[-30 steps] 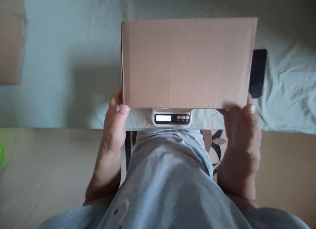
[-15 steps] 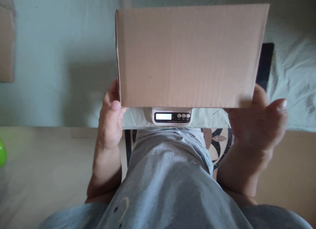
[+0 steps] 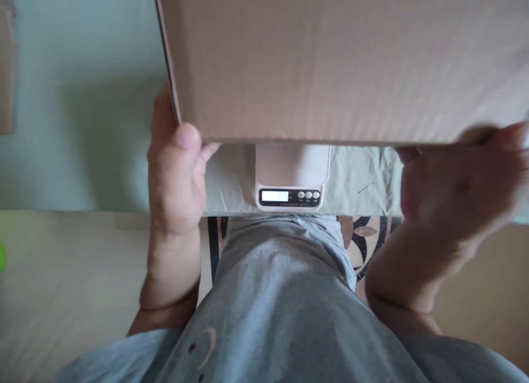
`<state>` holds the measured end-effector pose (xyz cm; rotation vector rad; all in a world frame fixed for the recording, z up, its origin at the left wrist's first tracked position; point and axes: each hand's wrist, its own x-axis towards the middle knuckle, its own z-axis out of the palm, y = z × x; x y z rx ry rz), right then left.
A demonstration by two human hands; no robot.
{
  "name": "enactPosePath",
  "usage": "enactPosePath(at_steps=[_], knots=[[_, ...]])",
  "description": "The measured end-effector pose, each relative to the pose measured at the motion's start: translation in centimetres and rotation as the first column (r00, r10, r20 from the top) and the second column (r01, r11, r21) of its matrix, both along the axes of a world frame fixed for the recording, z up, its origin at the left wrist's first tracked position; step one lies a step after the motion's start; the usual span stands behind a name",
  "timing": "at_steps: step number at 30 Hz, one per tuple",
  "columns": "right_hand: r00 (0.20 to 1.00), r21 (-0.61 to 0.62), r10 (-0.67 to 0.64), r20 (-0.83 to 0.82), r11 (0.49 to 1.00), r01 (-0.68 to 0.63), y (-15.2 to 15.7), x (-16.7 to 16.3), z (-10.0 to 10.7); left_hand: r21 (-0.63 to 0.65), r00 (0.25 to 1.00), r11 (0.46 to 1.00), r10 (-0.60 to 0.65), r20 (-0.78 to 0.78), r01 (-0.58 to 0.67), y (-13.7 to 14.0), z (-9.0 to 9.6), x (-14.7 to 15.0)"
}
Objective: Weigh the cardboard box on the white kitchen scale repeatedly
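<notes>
A large brown cardboard box (image 3: 330,63) is held up above a small white kitchen scale (image 3: 291,171), apart from it, and fills the upper right of the view. My left hand (image 3: 177,168) grips the box's lower left corner, thumb on the near face and fingers behind and below. At the lower right corner, my right hand (image 3: 463,179) holds the box, its fingers partly under the bottom edge; it is slightly blurred. The scale's display is lit but its digits cannot be read. The box hides the back of the scale's platform.
The scale stands near the front edge of a table under a pale green cloth (image 3: 99,168). A piece of brown cardboard (image 3: 6,69) lies at the far left. Something bright green (image 3: 1,256) shows at the left edge, below table height.
Both hands have lifted the box up towards the camera, so it looks larger and runs out of view. More of the scale's platform shows. My hands have moved further apart.
</notes>
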<state>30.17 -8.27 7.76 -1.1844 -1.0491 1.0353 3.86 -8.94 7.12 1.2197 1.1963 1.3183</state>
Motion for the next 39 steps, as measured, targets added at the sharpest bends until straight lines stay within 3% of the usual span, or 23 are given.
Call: enactPosePath(at_steps=[5,9,14,19,23,28,34,39], knots=[[0.991,0.057,0.084,-0.1,0.995,-0.079,4.1,-0.2,-0.3,0.034,0.999,0.999,0.008,0.036,-0.009,5.0,-0.8,-0.7],[0.972,-0.102,0.002,-0.236,0.994,-0.027,7.1,-0.5,-2.6,-0.054,0.997,0.997,0.053,0.051,-0.05,7.8,-3.4,-0.8],[0.977,-0.205,-0.043,-0.211,0.979,-0.001,8.2,-0.7,-5.5,-0.159,0.984,0.979,0.147,0.104,-0.129,8.4,-6.3,-0.7],[0.981,-0.228,-0.001,-0.194,0.973,-0.044,7.8,-0.7,-6.0,-0.232,0.977,0.963,0.172,0.13,-0.139,8.6,-8.0,-0.9],[0.977,-0.243,0.034,-0.211,0.966,-0.087,8.2,0.0,-5.3,-0.204,0.975,0.972,0.151,0.162,-0.117,8.6,-7.5,-1.3],[0.974,-0.232,0.05,-0.22,0.967,-0.102,8.7,1.0,-5.2,-0.306,0.968,0.942,0.196,0.159,-0.14,8.7,-6.8,-2.0],[0.972,-0.236,0.059,-0.228,0.965,-0.114,8.7,-0.5,-5.4,-0.252,0.981,0.963,0.132,0.141,-0.093,9.0,-7.4,-1.8],[0.981,-0.141,0.072,-0.179,0.985,-0.098,7.7,-0.9,-2.8,-0.216,0.974,0.963,0.192,0.124,-0.163,8.1,-4.4,-0.8]])
